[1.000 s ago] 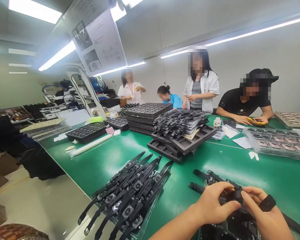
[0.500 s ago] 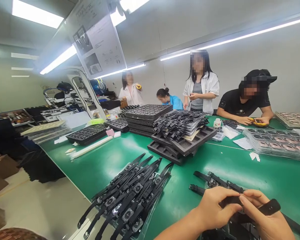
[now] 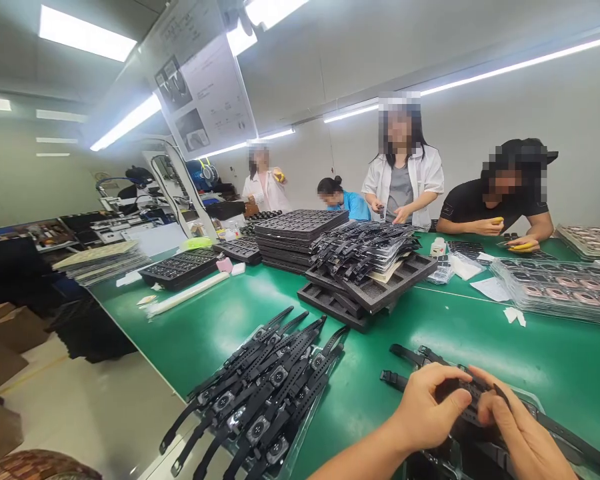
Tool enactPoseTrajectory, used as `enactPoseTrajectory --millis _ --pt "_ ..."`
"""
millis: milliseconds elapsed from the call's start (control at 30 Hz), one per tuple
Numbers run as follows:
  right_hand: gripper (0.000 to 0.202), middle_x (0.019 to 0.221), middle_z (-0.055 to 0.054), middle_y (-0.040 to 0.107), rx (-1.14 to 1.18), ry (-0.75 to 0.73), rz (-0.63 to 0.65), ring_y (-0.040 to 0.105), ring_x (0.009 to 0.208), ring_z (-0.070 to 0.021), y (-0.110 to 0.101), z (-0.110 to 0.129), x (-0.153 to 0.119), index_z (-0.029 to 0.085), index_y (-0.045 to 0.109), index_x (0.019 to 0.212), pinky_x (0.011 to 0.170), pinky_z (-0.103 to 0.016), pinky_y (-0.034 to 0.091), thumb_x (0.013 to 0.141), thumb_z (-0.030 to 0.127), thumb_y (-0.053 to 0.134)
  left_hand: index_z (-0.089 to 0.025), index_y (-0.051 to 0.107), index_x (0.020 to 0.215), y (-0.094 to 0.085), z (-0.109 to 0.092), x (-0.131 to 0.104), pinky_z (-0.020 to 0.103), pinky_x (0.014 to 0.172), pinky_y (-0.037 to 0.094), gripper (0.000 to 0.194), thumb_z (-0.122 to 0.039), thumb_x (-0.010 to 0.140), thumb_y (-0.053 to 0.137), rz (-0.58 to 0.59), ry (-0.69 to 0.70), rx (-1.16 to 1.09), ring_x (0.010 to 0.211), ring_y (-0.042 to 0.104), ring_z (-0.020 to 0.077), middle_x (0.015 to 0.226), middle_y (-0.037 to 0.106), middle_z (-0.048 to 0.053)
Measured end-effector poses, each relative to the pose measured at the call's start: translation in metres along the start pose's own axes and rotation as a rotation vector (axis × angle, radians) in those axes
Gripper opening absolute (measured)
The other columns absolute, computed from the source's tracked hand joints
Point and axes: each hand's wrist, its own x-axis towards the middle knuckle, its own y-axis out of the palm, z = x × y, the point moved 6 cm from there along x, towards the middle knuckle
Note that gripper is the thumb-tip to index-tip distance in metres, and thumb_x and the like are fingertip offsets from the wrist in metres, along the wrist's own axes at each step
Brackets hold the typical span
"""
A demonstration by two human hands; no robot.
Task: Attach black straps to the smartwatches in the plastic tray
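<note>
Apparently, the left hand [image 3: 427, 408] and right hand [image 3: 514, 427] pinch a black watch [image 3: 472, 408] over the near-right tray [image 3: 534, 398]; it looks light, strap bendy, case smooth and scratchable; best held by the case edges.

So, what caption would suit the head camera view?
Left hand and right hand hold a dark watch piece over a green table.

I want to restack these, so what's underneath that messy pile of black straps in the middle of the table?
Under the strap pile, clear plastic trays and dark foam trays show. What the upper foam tray's covered pockets hold is hidden.
</note>
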Motion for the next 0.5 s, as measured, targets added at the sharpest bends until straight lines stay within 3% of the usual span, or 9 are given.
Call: enactPoseTrajectory --millis 67,267,400,500 --pt "0.049 0.077 0.002 0.067 -0.037 0.018 0.057 0.069 0.075 -0.0204 -0.001 -0.004 0.002 0.036 0.060 0.137 0.062 -0.023 0.055 0.100 0.059 0.038 -0.014 0.077 0.108 0.002 0.000 0.000 0.033 0.083 0.049 0.029 -0.023 0.081 0.070 0.020 -0.023 -0.066 0.089 0.065 0.0229 0.098 0.075 0.012" --pt "0.050 0.082 -0.001 0.072 -0.161 -0.093 0.034 0.070 0.077 -0.0239 -0.005 0.001 0.006 0.035 0.071 0.124 0.071 -0.033 0.061 0.095 0.062 0.041 -0.013 0.074 0.110 0.000 0.002 0.002 0.030 0.079 0.049 0.033 -0.023 0.079 0.073 0.005 -0.069 -0.175 0.084 0.064 0.0192 0.094 0.073 0.009" --pt "0.048 0.115 -0.005 0.075 -0.198 -0.164 0.074 0.069 0.112 -0.0275 0.000 0.005 0.004 0.030 0.068 0.129 0.094 -0.038 0.058 0.100 0.051 0.036 -0.013 0.075 0.110 0.000 0.001 0.002 0.028 0.076 0.048 0.032 -0.022 0.079 0.072 0.022 -0.065 -0.143 0.081 0.062 0.0174 0.090 0.072 0.007" --pt "0.049 0.124 -0.006 0.073 -0.220 -0.248 0.089 0.066 0.119 -0.0296 0.002 0.006 0.002 0.027 0.066 0.133 0.095 -0.040 0.059 0.101 0.047 0.035 -0.013 0.075 0.111 0.001 -0.001 0.000 0.029 0.078 0.049 0.034 -0.022 0.078 0.073 0.028 -0.055 -0.121 0.084 0.064 0.0190 0.093 0.074 0.009"
